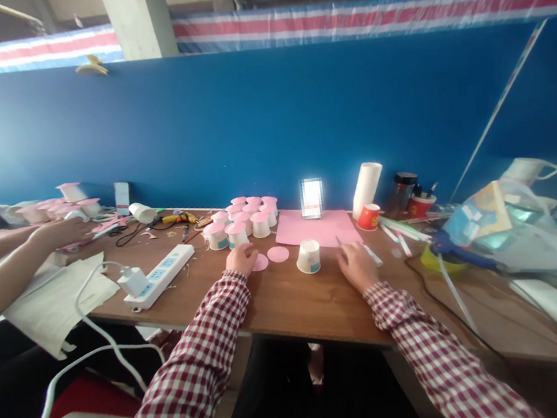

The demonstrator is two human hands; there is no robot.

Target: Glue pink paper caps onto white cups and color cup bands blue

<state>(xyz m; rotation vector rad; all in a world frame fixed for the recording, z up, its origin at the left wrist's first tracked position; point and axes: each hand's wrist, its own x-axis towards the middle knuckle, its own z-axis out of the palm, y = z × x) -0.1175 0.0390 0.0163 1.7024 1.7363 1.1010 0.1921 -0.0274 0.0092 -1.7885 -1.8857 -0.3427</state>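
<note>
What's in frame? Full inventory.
table: one, brown, centre
paper cup: one, white, upside down between hands
pink discs: two, pink, left of paper cup
capped cups: about ten, white with pink tops, behind discs
paper sheet: one, pink, behind paper cup
red cup: one, red, right of sheet
power strip: one, white, left
glue gun: one, blue, right
white stick: one, white, by right hand
co-worker's arms: two, bare, far left
left hand: checked sleeve, at disc's edge
right hand: checked sleeve, beside stick

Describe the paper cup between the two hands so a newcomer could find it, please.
On the wooden table, find the pink sheet. At its near edge, between the left hand and right hand, stands a lone paper cup. Unlike the clustered cups behind, it lacks a pink top.
</note>
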